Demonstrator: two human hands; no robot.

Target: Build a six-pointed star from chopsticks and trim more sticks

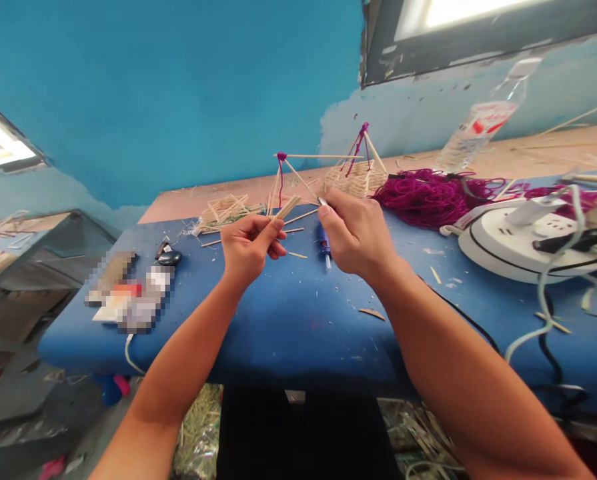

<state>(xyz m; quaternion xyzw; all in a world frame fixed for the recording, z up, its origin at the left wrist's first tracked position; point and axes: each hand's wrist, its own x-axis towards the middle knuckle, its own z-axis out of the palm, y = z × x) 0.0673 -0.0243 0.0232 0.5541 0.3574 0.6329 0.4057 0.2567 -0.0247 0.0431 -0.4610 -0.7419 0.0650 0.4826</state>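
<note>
My left hand point(252, 245) is closed, pinching a small bundle of thin bamboo sticks point(289, 207) between thumb and fingers. My right hand point(354, 230) is closed around a small tool with a metal tip point(321, 201); most of it is hidden in the fist. Just beyond the hands stands a stick frame point(318, 157) tied at its corner with purple yarn point(281, 157). One slanting stick of it runs down to the metal tip; I cannot tell whether they touch. A blue glue gun point(323, 241) lies partly hidden beside my right hand.
Behind my right hand sits a woven stick basket point(355, 179). A purple yarn heap point(431, 199), a clear bottle point(485, 123) and a white power strip point(518, 243) with cables are at right. Loose sticks point(228, 212) lie back left, near a black mouse-like object point(170, 258).
</note>
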